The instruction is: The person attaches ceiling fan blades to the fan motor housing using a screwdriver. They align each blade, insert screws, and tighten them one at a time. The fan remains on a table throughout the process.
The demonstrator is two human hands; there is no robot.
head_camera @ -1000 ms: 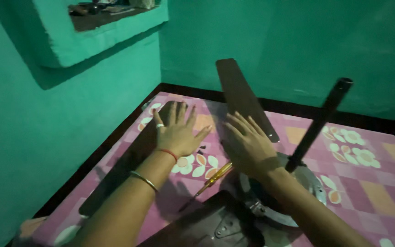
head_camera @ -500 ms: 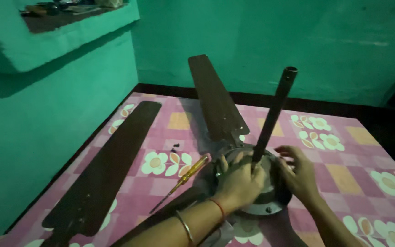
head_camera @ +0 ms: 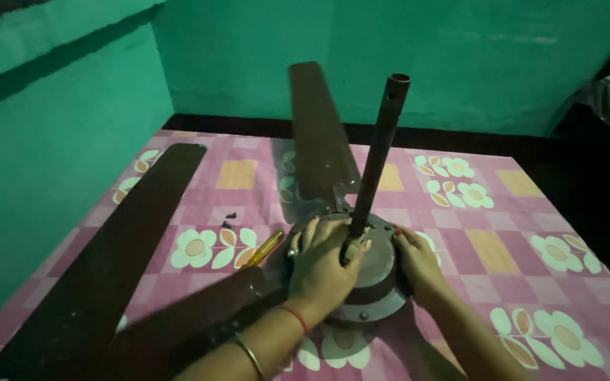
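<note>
A brown ceiling fan lies on a pink flowered mat (head_camera: 492, 250). Its round motor housing (head_camera: 379, 286) faces up, with a dark down rod (head_camera: 379, 152) rising from the middle at a slight tilt. My left hand (head_camera: 323, 264) rests over the top of the housing, fingers curled at the foot of the rod. My right hand (head_camera: 418, 261) grips the housing's right edge. One blade (head_camera: 317, 134) runs from the housing towards the back wall. Another blade (head_camera: 199, 317) points to the lower left, partly under my left forearm.
A separate long brown blade (head_camera: 121, 247) lies along the mat's left side, close to the green wall (head_camera: 51, 176). A yellow-handled screwdriver (head_camera: 264, 248) lies just left of the housing. Small dark screws (head_camera: 229, 216) sit on the mat beyond it.
Both hands have come off the mat and back to the fan. They now hold the motor housing, and the view has swung right to centre on it.
</note>
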